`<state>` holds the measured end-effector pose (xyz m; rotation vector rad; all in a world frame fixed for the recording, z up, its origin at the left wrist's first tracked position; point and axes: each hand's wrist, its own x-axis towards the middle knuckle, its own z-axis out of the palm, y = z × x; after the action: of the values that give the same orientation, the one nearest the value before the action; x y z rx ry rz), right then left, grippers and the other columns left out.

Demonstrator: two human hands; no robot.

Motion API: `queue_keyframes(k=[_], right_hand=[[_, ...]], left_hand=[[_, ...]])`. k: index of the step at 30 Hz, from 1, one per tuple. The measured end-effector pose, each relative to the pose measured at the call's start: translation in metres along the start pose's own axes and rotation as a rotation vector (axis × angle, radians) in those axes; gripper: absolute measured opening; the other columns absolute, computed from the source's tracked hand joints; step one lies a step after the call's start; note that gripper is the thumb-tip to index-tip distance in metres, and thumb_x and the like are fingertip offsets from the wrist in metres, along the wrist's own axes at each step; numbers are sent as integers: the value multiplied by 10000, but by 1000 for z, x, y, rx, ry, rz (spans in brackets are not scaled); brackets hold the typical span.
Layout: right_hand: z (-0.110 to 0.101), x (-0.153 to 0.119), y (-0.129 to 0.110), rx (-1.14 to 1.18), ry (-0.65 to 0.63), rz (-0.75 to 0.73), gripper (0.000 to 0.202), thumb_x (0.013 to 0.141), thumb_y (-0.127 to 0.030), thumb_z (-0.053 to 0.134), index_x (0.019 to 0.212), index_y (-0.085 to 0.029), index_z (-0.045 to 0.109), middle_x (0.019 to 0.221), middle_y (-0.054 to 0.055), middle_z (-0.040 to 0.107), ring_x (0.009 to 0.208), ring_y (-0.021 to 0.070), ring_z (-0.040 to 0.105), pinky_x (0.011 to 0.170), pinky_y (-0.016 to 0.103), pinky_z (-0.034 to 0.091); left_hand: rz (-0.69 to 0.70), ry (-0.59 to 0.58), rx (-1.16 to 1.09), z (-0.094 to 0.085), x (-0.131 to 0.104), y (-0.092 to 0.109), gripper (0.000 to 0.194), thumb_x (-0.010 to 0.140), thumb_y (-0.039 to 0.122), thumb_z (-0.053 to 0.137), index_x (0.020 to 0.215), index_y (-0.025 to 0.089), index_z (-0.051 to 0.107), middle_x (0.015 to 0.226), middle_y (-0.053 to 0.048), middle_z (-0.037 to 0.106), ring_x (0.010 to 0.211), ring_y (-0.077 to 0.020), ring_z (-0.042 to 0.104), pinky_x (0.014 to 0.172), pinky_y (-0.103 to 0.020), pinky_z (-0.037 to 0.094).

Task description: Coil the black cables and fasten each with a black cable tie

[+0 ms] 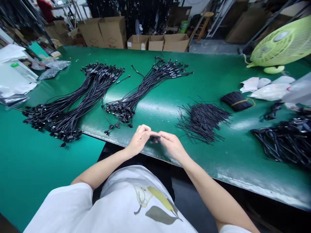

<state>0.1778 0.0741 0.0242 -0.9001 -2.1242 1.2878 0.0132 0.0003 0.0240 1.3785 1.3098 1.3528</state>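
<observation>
My left hand (139,139) and my right hand (173,146) meet over the table's near edge, fingers closed. Between their fingertips is a small dark piece (155,138), blurred and partly covered, so its kind does not show clearly. Just beyond my left hand lies a bundle of black cables (139,92) with small connectors at both ends. A loose heap of short black ties (205,121), thin and straight, spreads to the right of my right hand.
More black cables (89,94) lie at the left, connectors overhanging the green table (155,106). At the right are a banded tie bundle (236,101), coiled black cables (279,142), white packets (269,90) and a green fan (282,42). Cardboard boxes (113,32) stand behind.
</observation>
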Motion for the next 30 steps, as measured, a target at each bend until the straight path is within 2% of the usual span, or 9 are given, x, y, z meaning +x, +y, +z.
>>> queue_keyframes(k=[4, 8, 12, 14, 17, 22, 25, 27, 30], right_hand=[[-2, -12, -2, -51, 145, 11, 310, 910, -363, 462, 674, -186, 557, 658, 3, 560, 645, 148, 501, 631, 254, 361], [17, -22, -10, -190, -18, -128, 295, 928, -302, 433, 682, -189, 550, 683, 10, 574, 639, 141, 505, 621, 246, 357], [25, -21, -3, -227, -44, -96, 311, 942, -286, 418, 661, -190, 508, 662, -4, 543, 622, 126, 495, 609, 232, 340], [21, -20, 1, -288, 85, -88, 309, 948, -296, 408, 677, -188, 510, 689, 11, 547, 650, 133, 491, 634, 240, 340], [18, -19, 2, -321, 207, -117, 300, 947, -310, 392, 709, -185, 526, 720, 33, 549, 695, 149, 482, 675, 261, 340], [21, -19, 6, 332, 29, 133, 346, 884, -470, 477, 694, -182, 500, 592, -30, 406, 509, 90, 331, 513, 229, 275], [16, -22, 17, 761, -256, 357, 448, 794, -611, 544, 655, -197, 446, 510, -100, 217, 425, 58, 123, 414, 218, 146], [8, -29, 24, 756, -340, 386, 488, 801, -634, 531, 625, -183, 477, 490, -99, 215, 417, 56, 150, 413, 215, 162], [-2, -40, 27, 474, -65, 293, 464, 872, -576, 479, 710, -158, 599, 568, -30, 422, 513, 85, 380, 507, 223, 326]], left_hand=[[-156, -262, 29, -3, -8, -9, 577, 884, 639, 402, 811, 204, 775, 701, -28, 500, 724, -175, 465, 788, -301, 398], [-446, -151, -238, -1, 0, -8, 798, 863, 742, 232, 774, 145, 754, 626, -41, 520, 666, -177, 470, 666, -296, 410], [-315, -135, -136, -5, -2, 9, 567, 880, 603, 466, 677, 142, 727, 759, -60, 575, 752, -169, 523, 752, -282, 435], [-261, -65, -32, -3, -9, 9, 330, 783, 479, 687, 902, 176, 741, 970, -66, 608, 911, -183, 543, 863, -279, 428], [-328, -48, -140, 7, -20, -4, 545, 788, 454, 693, 1270, 225, 580, 1295, -96, 547, 1166, -231, 505, 989, -337, 409], [-232, -97, -103, 24, -24, -17, 465, 915, 483, 492, 1257, 182, 587, 1319, -104, 587, 1252, -254, 498, 1088, -388, 346], [-219, -66, -118, 28, -19, -13, 425, 839, 456, 624, 1157, 174, 632, 1247, -109, 640, 1181, -258, 558, 1062, -376, 374], [-286, -72, -268, 28, -13, -11, 373, 820, 425, 659, 1086, 166, 629, 1084, -102, 695, 1036, -226, 625, 971, -350, 441], [-382, -1, -445, 33, -3, -11, 320, 832, 403, 648, 1045, 173, 585, 752, -8, 649, 656, -113, 596, 691, -246, 482]])
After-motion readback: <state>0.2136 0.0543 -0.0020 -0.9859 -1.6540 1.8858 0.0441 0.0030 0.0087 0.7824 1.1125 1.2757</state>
